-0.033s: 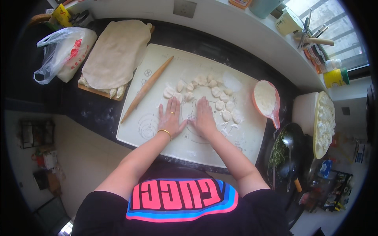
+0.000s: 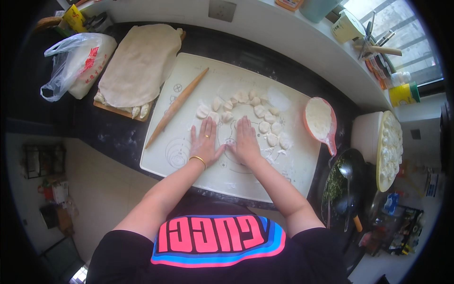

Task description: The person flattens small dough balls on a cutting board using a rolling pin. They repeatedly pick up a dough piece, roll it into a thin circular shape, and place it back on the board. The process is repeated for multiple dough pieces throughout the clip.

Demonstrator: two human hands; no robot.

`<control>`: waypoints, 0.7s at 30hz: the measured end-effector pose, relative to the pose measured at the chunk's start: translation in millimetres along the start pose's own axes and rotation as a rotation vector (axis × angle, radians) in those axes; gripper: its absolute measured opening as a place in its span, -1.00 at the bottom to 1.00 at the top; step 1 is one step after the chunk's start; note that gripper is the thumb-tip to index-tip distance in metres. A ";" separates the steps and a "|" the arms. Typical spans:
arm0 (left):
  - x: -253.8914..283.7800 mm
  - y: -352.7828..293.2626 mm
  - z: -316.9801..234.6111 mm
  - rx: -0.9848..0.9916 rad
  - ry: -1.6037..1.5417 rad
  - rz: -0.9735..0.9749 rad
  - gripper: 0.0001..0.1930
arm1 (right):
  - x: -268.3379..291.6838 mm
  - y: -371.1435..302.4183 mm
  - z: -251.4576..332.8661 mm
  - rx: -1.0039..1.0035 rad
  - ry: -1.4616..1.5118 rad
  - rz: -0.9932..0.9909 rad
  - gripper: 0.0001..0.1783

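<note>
Both palms lie flat on a pale floured pastry mat (image 2: 293,165). My left hand (image 2: 204,139), with a ring and a gold bracelet, has its fingers stretched out. Beside it my right hand (image 2: 245,142) is also flat, and the two thumbs nearly meet. Neither hand holds anything that I can see. Just beyond the fingertips, several small dough pieces (image 2: 259,110) form a rough arc, some flattened and floury. Left of my left hand a wooden rolling pin (image 2: 177,106) with tapered ends rests slantwise on the mat.
Far left, a cloth (image 2: 137,64) covers a wooden board with dough shapes peeking out, beside a plastic bag (image 2: 92,61). Right of the mat are a pink-rimmed scoop of flour (image 2: 319,118), a dark pan of chopped green filling (image 2: 336,182) with a spoon, and a tray of dumplings (image 2: 390,146).
</note>
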State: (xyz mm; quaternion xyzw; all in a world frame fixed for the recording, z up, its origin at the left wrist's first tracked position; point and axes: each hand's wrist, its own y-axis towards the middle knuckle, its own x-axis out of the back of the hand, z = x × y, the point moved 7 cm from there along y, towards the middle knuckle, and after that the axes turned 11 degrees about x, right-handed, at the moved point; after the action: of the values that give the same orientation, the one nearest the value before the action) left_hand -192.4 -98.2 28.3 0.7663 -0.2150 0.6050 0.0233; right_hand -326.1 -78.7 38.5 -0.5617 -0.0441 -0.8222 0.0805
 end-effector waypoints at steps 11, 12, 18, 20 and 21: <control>-1.2 1.8 0.9 -0.001 0.013 -0.024 -0.11 | 39.2 56.7 0.9 0.123 0.083 -0.328 -0.51; -2.6 0.5 -0.2 -0.003 0.021 -0.017 -0.11 | 26.5 53.9 5.3 0.146 0.095 -0.375 -0.56; 0.2 0.5 -0.6 0.010 0.046 -0.031 -0.11 | 13.8 21.7 1.3 -0.010 0.234 -0.382 -0.70; -0.5 1.0 -0.7 0.005 0.037 -0.031 -0.11 | 14.4 -4.2 -7.3 -0.117 0.322 -0.340 -0.70; -1.0 0.9 -0.2 0.006 0.034 -0.032 -0.11 | 15.8 -18.4 -10.9 -0.167 0.317 -0.294 -0.69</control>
State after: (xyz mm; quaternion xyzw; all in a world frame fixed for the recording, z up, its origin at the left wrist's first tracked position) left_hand -193.0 -98.7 27.1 0.7595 -0.2003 0.6180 0.0342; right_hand -345.0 -63.7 49.6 -0.4177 -0.0442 -0.9039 -0.0807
